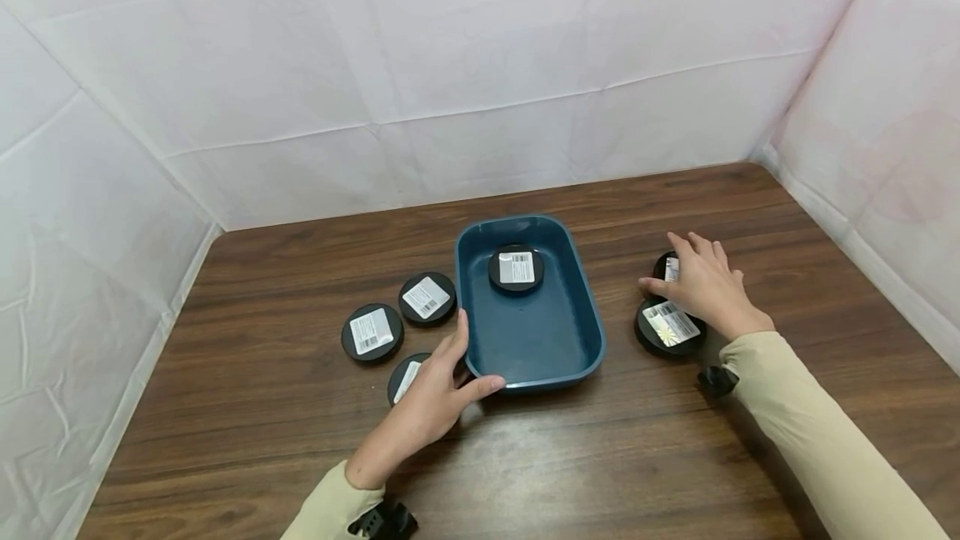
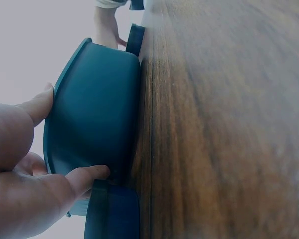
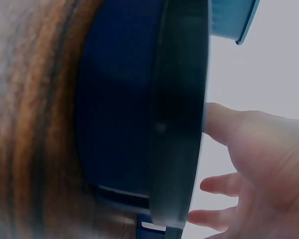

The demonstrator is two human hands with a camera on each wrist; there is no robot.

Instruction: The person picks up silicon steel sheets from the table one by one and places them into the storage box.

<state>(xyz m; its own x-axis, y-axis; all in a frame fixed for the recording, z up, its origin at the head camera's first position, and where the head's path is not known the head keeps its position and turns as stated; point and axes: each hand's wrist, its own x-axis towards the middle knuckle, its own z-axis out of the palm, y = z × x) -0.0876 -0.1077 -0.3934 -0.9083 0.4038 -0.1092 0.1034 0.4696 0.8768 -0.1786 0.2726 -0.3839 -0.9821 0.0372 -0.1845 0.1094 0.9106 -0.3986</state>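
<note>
A dark blue rectangular tray (image 1: 536, 344) holds one flat round black container (image 1: 516, 268) with a white barcode label. My left hand (image 1: 433, 397) is at its near left corner, thumb on the near rim and fingers along the left side. In the left wrist view, extended fingers touch the tray's outer wall (image 2: 92, 109). To the right, my right hand (image 1: 708, 290) spreads over a partly covered round container (image 1: 661, 264). A second one (image 1: 670, 327) lies just nearer, below the thumb. Whether the right fingertips touch the far container is hard to tell.
Left of the tray lie more labelled black containers: one close to its wall (image 1: 427, 299), one farther left (image 1: 372, 332), and one partly behind the left hand (image 1: 401, 375). All are on a brown wooden table (image 1: 247, 407). White sheeting (image 1: 480, 65) encloses the back and sides.
</note>
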